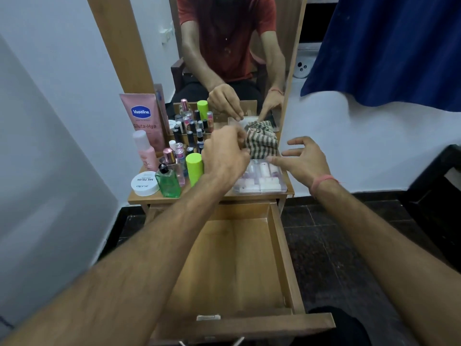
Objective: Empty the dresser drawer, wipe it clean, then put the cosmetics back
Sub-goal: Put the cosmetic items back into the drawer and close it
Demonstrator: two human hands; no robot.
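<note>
The drawer (237, 258) is pulled fully out toward the near side and its wooden floor is bare; its front panel sits at the near edge of the view, with both forearms crossing above it. The side walls stand clear of the dark floor tiles (324, 245) on the right.

The cosmetics are on the dresser top (139, 198), beyond the drawer. On the left stand a pink Vaseline tube (144, 118) against the mirror frame, a pink bottle (146, 153), a white nail polish remover tub (144, 183) at the near left corner, a green liquid bottle (168, 182), a lime-green capped cylinder (194, 169), and a tight cluster of small vials (189, 138) behind them. On the right, a clear tray (259, 182) of white items sits close to the near edge of the top.

A striped cloth (262, 143) lies bunched at the far right, against the mirror (224, 46).

The left hand (224, 156) is curled, fingertips at the cloth's left edge; motion blur leaves it uncertain, but it appears to pinch the fabric. The right hand (301, 158) hovers spread-fingered over the tray's right side, holding nothing, just beside the cloth.

A blue curtain (386, 46) hangs far right.
</note>
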